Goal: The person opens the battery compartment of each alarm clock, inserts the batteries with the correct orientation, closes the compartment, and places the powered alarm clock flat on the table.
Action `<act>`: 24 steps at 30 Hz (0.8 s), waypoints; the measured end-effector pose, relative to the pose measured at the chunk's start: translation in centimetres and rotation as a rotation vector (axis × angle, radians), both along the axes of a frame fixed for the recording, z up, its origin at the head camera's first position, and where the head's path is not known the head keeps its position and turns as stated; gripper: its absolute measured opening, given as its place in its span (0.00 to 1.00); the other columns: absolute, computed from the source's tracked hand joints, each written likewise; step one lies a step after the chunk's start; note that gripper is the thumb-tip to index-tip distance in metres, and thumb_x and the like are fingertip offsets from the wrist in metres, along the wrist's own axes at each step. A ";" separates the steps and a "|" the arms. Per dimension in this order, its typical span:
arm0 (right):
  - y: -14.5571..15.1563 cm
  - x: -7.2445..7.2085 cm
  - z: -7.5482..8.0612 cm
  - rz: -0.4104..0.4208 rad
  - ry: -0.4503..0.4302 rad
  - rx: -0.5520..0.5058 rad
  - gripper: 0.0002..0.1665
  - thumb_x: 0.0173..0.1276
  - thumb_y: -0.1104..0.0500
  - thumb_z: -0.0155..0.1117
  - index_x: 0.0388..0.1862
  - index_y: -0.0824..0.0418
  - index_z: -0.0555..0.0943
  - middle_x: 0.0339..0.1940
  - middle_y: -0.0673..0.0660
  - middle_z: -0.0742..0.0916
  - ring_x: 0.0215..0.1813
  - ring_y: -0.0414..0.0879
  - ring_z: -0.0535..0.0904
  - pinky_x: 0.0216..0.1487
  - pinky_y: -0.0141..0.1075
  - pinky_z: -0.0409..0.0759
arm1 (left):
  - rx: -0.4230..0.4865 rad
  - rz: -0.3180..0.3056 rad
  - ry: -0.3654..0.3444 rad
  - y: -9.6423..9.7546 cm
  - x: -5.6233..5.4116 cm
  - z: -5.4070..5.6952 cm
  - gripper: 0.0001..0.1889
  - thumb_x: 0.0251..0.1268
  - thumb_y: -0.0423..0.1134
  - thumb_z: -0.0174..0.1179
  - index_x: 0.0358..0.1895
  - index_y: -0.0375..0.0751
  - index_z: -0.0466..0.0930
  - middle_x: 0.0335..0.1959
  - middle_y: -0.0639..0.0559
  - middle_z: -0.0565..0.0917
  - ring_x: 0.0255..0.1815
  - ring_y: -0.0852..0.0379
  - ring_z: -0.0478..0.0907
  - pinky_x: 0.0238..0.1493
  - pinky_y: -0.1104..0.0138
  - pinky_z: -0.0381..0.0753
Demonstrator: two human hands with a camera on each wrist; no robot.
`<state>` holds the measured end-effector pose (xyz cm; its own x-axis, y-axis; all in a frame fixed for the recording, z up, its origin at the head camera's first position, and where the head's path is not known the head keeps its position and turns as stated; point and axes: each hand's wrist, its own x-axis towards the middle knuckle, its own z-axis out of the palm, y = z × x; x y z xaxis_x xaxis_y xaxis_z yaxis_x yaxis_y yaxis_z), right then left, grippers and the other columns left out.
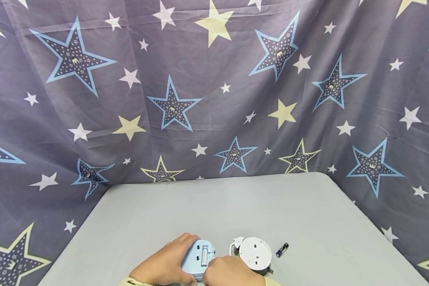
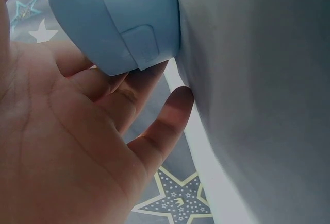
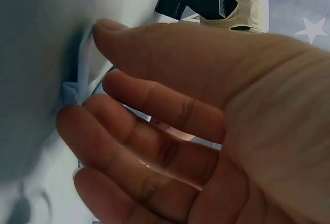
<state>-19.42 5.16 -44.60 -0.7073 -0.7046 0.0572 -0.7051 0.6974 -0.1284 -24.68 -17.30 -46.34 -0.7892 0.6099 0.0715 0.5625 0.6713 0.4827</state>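
Note:
A light blue device [image 1: 190,263] with rounded corners lies back up at the table's near side, its battery compartment uncovered and a battery [image 1: 204,256] inside. My left hand [image 1: 168,260] grips it from the left, thumb at the near edge and fingers along the far side. In the left wrist view, the fingers reach round its blue casing [image 2: 134,18]. My right hand [image 1: 232,272] is at the device's near right corner. As the right wrist view shows, its thumb and fingertips pinch a thin light blue plastic piece [image 3: 83,67], which looks like a battery cover.
Just right of my hands, a round white device [image 1: 255,252] lies with its back up and a small white knob part at its upper left. Farther right is a loose dark battery [image 1: 282,250]. The grey table [image 1: 214,210] meets a star-patterned curtain [image 1: 200,79] behind.

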 end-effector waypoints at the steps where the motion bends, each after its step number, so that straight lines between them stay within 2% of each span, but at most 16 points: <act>1: 0.0 -0.1 0.0 0.005 0.005 0.001 0.17 0.57 0.49 0.71 0.13 0.45 0.76 0.13 0.39 0.72 0.18 0.32 0.65 0.15 0.27 0.64 | 0.000 -0.002 0.004 0.0 0.0 0.0 0.52 0.35 0.49 0.82 0.71 0.45 0.70 0.61 0.63 0.76 0.53 0.66 0.73 0.55 0.65 0.76; 8: 0.1 -0.3 0.0 0.055 -0.004 -0.023 0.14 0.57 0.50 0.72 0.15 0.46 0.79 0.16 0.38 0.74 0.21 0.30 0.66 0.19 0.24 0.66 | 0.007 -0.006 0.010 0.1 0.0 -0.1 0.52 0.34 0.48 0.83 0.71 0.45 0.70 0.61 0.63 0.76 0.53 0.66 0.73 0.56 0.65 0.76; 15: 0.3 -0.5 -0.1 0.130 0.047 -0.073 0.10 0.55 0.53 0.72 0.17 0.47 0.83 0.14 0.37 0.75 0.21 0.28 0.64 0.23 0.19 0.65 | 0.001 -0.001 0.004 0.0 0.0 0.0 0.52 0.35 0.49 0.82 0.72 0.46 0.69 0.61 0.64 0.76 0.53 0.66 0.73 0.55 0.65 0.76; 20: 0.3 -0.4 -0.3 0.117 0.048 -0.084 0.12 0.57 0.51 0.72 0.17 0.47 0.81 0.14 0.36 0.74 0.20 0.28 0.64 0.21 0.21 0.64 | 0.001 -0.002 -0.003 0.0 0.0 0.0 0.52 0.35 0.49 0.82 0.72 0.47 0.69 0.61 0.64 0.76 0.53 0.66 0.73 0.55 0.65 0.76; 24: 0.2 -0.3 -0.2 0.075 0.029 -0.056 0.14 0.56 0.52 0.72 0.15 0.47 0.78 0.13 0.37 0.73 0.19 0.29 0.64 0.19 0.23 0.65 | 0.001 0.004 -0.012 0.0 0.0 0.0 0.52 0.34 0.49 0.82 0.72 0.47 0.69 0.61 0.64 0.76 0.53 0.66 0.73 0.55 0.65 0.76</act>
<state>-19.68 5.36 -44.84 -0.6499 -0.7509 0.1171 -0.7592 0.6346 -0.1446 -24.71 -17.33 -46.36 -0.7924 0.6068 0.0624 0.5541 0.6732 0.4896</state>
